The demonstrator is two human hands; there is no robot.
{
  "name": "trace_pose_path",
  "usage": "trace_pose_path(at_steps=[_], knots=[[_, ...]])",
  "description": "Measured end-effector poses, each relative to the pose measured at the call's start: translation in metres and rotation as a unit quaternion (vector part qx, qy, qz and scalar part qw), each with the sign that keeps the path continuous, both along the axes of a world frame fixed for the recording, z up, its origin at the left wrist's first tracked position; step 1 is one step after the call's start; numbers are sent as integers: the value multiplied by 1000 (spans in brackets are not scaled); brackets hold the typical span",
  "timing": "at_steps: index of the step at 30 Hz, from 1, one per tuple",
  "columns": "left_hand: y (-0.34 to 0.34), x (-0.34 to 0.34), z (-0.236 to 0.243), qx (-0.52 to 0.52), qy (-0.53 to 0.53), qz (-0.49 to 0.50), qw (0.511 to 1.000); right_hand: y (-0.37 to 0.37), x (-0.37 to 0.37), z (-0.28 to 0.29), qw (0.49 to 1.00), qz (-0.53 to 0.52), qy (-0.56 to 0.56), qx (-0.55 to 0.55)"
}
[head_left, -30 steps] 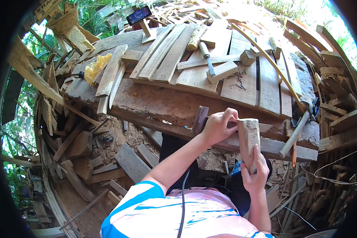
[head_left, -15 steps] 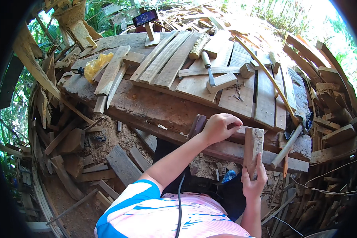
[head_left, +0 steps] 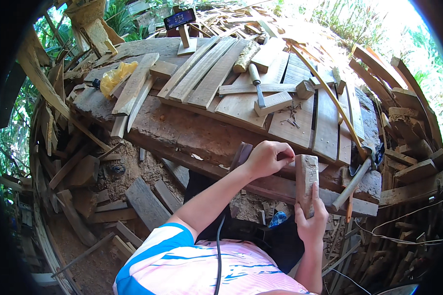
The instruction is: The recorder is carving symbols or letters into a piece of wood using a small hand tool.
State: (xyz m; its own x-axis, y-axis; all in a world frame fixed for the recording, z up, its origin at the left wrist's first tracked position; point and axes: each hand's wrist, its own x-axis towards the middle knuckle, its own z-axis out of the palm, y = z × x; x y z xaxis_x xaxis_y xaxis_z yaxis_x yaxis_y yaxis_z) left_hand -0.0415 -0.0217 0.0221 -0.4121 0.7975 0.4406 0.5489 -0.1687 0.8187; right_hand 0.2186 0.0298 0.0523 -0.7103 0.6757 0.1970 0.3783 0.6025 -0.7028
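In my right hand is a short wooden block, held upright by its lower part with a finger along its right side. My left hand is closed in a pinch just left of the block's top; what sits between the fingertips, if anything, is too small to make out. Both hands are over the near edge of the workbench. Beyond them several nails lie loose on the planks, beside a chisel whose blade rests on a small wood block.
A hammer lies at the bench's right end. Across the bench lie several planks, a yellow plastic bag and a phone on a wooden stand. Scrap wood covers the ground left; stacked offcuts stand right.
The wooden block and my right hand have shifted slightly left and up, bringing the block's top closer to my left fingertips. The whole view has moved a little.
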Motion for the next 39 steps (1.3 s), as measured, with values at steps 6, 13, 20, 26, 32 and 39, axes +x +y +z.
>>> trace_pose_path(at_steps=[6, 13, 20, 26, 32, 39], knots=[[0, 2, 0, -4, 2, 7, 1000, 3, 4, -2, 990, -21, 34, -138], [0, 4, 1, -6, -4, 9, 1000, 1, 3, 4, 979, -14, 69, -193], [2, 3, -2, -1, 3, 7, 1000, 4, 3, 0, 982, -5, 74, -172], [1, 3, 0, -8, 8, 14, 1000, 5, 3, -4, 985, 2, 81, -155], [1, 3, -1, -13, 5, 17, 1000, 4, 2, -3, 984, -3, 78, -162], [1, 3, -1, 8, -57, 1, 998, 6, 4, -4, 985, 0, 74, -158]])
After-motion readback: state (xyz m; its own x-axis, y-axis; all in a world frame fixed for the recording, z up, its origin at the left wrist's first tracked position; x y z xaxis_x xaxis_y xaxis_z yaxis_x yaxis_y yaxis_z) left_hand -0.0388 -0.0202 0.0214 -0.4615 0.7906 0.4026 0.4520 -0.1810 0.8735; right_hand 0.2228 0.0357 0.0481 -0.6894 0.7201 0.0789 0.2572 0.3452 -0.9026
